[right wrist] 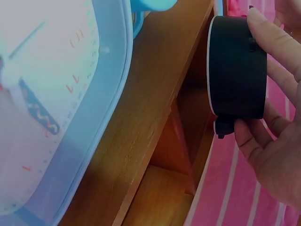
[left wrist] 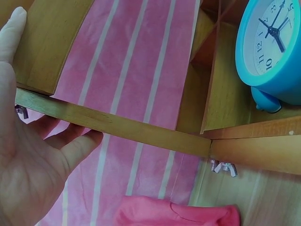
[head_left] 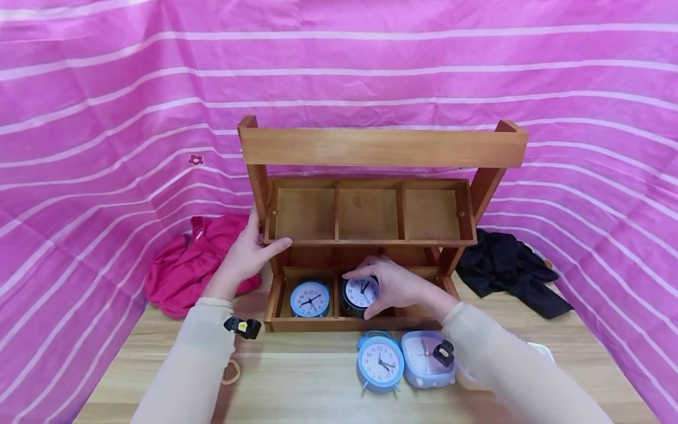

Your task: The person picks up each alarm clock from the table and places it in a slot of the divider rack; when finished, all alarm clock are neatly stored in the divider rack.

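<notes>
My right hand (head_left: 397,287) grips a black round alarm clock (head_left: 359,294) at the lower middle compartment of a wooden two-tier shelf (head_left: 381,147). In the right wrist view, thumb and fingers span the black clock's casing (right wrist: 237,68). My left hand (head_left: 249,252) holds the shelf's left side, thumb over the upper tray and fingers behind the side post (left wrist: 117,125). A blue round alarm clock (head_left: 309,299) leans in the lower left compartment, its face to the front.
Before the shelf stand a light-blue twin-bell alarm clock (head_left: 380,364) and a lavender square clock (head_left: 426,368), partly covered by the right wrist's camera. Red cloth (head_left: 185,271) lies left, black cloth (head_left: 505,265) right. A tan ring-shaped item (head_left: 231,373) lies near the left forearm.
</notes>
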`<state>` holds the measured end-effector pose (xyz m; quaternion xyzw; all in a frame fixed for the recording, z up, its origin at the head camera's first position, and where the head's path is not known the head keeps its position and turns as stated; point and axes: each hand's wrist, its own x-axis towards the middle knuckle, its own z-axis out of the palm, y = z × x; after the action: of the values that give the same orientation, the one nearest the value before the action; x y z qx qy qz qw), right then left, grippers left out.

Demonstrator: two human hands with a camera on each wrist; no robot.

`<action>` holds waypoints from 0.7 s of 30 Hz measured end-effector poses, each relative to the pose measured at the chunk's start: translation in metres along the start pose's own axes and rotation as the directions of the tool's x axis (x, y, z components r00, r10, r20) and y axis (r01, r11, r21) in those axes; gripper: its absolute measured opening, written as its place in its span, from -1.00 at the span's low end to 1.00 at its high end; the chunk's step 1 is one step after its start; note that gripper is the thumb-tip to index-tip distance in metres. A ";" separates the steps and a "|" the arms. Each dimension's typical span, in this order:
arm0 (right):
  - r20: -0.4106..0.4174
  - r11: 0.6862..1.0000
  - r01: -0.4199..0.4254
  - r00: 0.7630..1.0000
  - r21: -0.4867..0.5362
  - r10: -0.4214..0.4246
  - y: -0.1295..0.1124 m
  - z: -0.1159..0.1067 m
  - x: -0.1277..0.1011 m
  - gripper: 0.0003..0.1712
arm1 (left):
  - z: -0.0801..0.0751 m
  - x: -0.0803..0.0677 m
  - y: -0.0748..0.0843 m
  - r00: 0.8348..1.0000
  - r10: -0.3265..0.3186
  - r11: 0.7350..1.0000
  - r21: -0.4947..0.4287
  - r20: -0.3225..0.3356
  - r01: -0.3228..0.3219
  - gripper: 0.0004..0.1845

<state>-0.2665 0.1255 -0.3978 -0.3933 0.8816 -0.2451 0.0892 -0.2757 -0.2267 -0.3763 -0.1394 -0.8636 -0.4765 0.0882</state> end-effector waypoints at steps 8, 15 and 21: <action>0.021 0.999 -0.019 1.000 0.027 0.019 0.012 0.000 0.005 -0.09 | 0.000 0.000 -0.001 1.000 -0.002 1.000 0.010 -0.005 0.002 0.16; 0.057 0.998 -0.043 0.998 0.034 0.041 0.020 0.005 0.006 -0.09 | 0.001 0.001 0.000 1.000 0.000 1.000 0.003 -0.004 0.000 0.15; 0.087 0.998 -0.059 0.995 0.012 0.057 0.022 0.010 0.008 -0.10 | 0.001 0.001 -0.001 1.000 -0.002 1.000 0.002 -0.006 0.002 0.15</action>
<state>-0.2825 0.1283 -0.4172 -0.3771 0.8862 -0.2317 0.1371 -0.2767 -0.2260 -0.3772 -0.1371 -0.8640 -0.4760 0.0904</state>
